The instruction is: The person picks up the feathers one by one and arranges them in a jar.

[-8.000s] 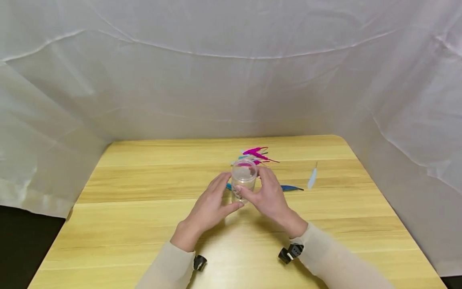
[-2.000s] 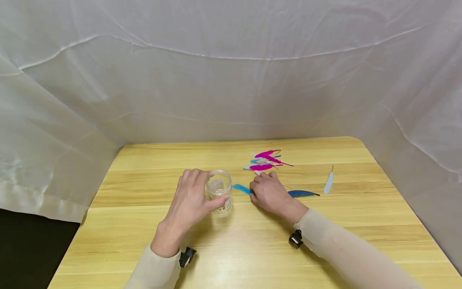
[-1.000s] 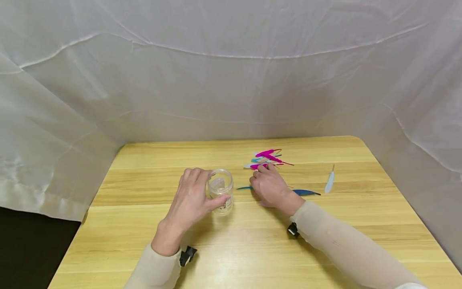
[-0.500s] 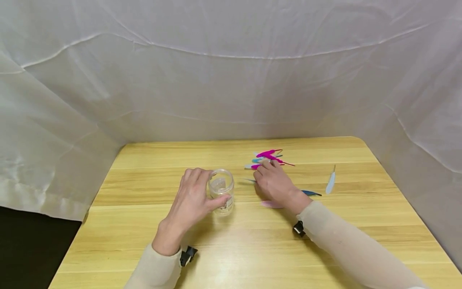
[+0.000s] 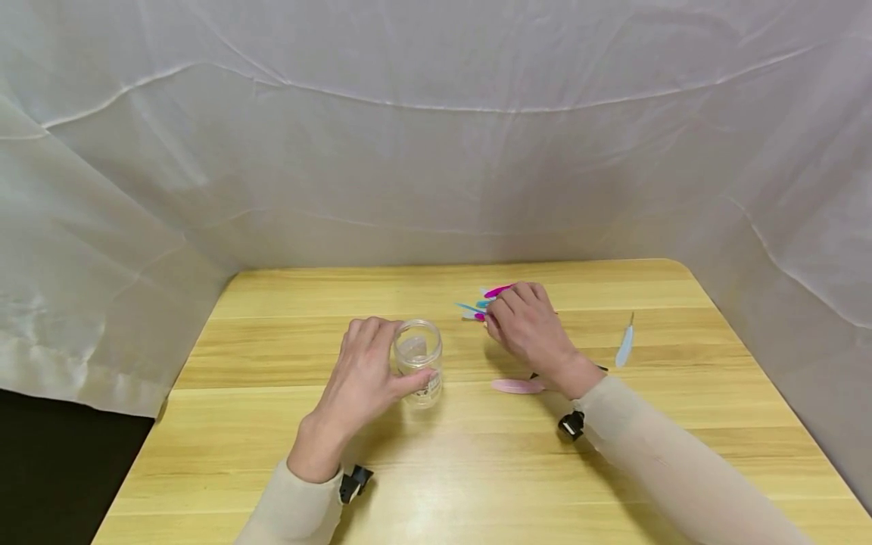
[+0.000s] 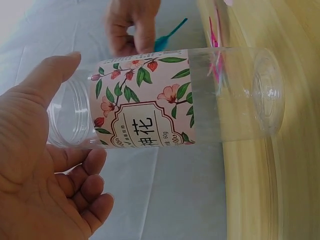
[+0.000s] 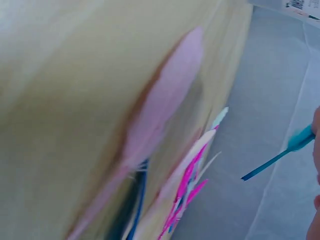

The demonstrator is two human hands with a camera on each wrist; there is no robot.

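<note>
Two hands busy: my left hand [image 5: 364, 371] wraps the clear plastic jar [image 5: 418, 362], upright on the wood table [image 5: 272, 424]. Right hand [image 5: 527, 327] pinches a teal feather [image 5: 468, 308] by the quill over the feather pile [image 5: 492, 291]. Risk imo: wispy, light feather slips or jar tips w/ a nudge.

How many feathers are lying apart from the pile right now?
2. A pink feather lies by the right hand's wrist; a pale blue feather lies farther right. A dark blue feather seems mostly hidden under that wrist, so others may be hidden.
</note>
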